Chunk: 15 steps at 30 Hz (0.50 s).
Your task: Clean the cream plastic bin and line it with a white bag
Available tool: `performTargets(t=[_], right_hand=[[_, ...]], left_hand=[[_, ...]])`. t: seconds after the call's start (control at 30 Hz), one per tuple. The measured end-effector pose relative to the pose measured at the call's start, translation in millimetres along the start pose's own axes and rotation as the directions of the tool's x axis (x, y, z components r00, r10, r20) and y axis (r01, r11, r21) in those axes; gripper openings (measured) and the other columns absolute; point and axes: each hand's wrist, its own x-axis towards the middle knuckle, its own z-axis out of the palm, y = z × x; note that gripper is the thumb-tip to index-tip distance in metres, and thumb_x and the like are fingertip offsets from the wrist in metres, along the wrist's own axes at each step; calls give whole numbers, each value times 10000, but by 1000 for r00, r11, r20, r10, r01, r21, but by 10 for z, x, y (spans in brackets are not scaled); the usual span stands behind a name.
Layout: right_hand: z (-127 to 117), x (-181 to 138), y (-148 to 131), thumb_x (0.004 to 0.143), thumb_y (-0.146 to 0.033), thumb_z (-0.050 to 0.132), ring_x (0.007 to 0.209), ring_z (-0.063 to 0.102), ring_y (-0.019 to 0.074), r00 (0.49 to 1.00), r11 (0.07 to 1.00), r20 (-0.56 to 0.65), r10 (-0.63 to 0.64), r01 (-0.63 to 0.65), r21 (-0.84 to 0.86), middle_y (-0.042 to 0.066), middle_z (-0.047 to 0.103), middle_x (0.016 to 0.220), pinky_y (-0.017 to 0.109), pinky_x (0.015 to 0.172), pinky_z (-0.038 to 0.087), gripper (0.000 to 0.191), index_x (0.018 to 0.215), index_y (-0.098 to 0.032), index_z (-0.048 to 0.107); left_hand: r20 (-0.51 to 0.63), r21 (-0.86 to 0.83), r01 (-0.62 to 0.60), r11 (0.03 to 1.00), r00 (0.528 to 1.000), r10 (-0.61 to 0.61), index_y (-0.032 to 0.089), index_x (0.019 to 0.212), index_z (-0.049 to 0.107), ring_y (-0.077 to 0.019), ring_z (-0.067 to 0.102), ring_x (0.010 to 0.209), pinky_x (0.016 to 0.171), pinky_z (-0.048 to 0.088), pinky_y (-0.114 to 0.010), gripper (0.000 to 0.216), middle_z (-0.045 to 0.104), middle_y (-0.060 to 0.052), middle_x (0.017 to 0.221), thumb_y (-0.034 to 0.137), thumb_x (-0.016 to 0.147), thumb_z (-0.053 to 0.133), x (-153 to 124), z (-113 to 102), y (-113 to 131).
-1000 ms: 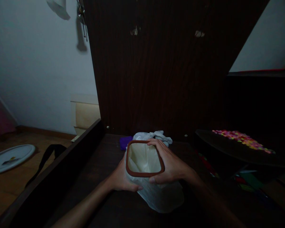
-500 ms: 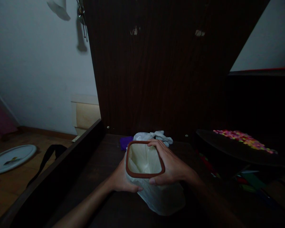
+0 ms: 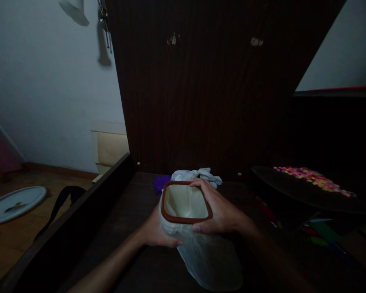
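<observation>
Bin (image 3: 183,220): upright between hands, mouth up.
Left hand (image 3: 155,231): curled round its left wall, over bag (image 3: 213,260).
Right hand (image 3: 224,211): clasps right rim.

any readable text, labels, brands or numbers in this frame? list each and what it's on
None can be read.
bin, in the left hand and right hand: plain, no label.
plastic bag: no print visible.
white disc on the floor: a small mark, too blurred to read.
pale scraps on the dark wood panel: no letters legible.
</observation>
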Motion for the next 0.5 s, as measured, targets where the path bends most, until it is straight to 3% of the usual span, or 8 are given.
performTargets(t=[0.2, 0.37, 0.5], right_hand=[[-31, 6, -23, 606, -640, 799, 1204, 485, 338, 999, 998, 10, 43, -43, 51, 154, 492, 1303, 461, 1028, 389, 921, 1297, -176, 408], [-125, 50, -93, 600, -593, 807, 1091, 533, 306, 994, 986, 44, 104, -109, 126, 114, 534, 1219, 418, 918, 433, 786, 1179, -202, 446], [-213, 102, -106, 590, -574, 815, 1011, 532, 278, 983, 975, 102, 153, -168, 149, 85, 550, 1133, 387, 846, 440, 734, 1120, -211, 458]], left_hand=[[2, -16, 4, 1000, 1000, -4, 123, 1488, 408, -423, 400, 1444, 1236, 257, -585, 1152, 408, -212, 1577, 510, 532, 922, -2, 3, -30], [11, -73, -6, 997, 1000, 7, 147, 1481, 412, -419, 437, 1423, 1212, 315, -581, 1103, 497, -207, 1507, 497, 565, 916, -6, 22, -40], [8, -117, -13, 993, 1000, 14, 170, 1521, 347, -432, 413, 1438, 1197, 333, -593, 1163, 441, -214, 1550, 498, 565, 922, -11, 34, -41]])
